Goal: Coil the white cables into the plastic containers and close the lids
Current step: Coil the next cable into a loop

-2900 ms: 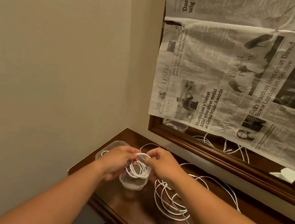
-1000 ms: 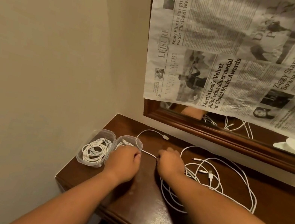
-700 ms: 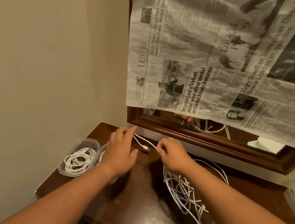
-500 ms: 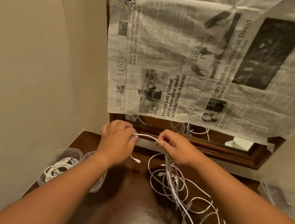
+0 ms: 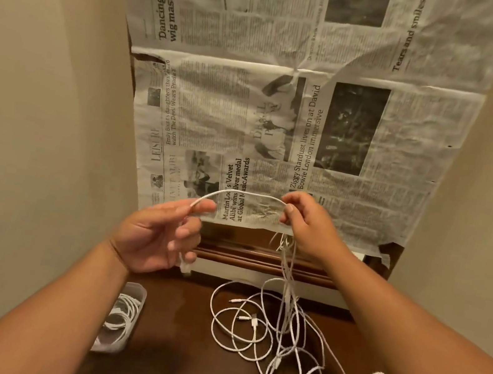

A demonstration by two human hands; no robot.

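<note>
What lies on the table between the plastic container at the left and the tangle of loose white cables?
In the head view, only bare dark wooden tabletop lies between the plastic container, which holds a coiled cable, and the loose white cables.

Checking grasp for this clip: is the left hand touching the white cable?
Touching. The head view shows the left hand pinching the white cable between thumb and fingertips, its span arching to the right hand.

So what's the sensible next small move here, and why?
Probably wrap a first loop: the left hand and right hand hold a raised cable span between them, the rest hanging tangled onto the table.
</note>
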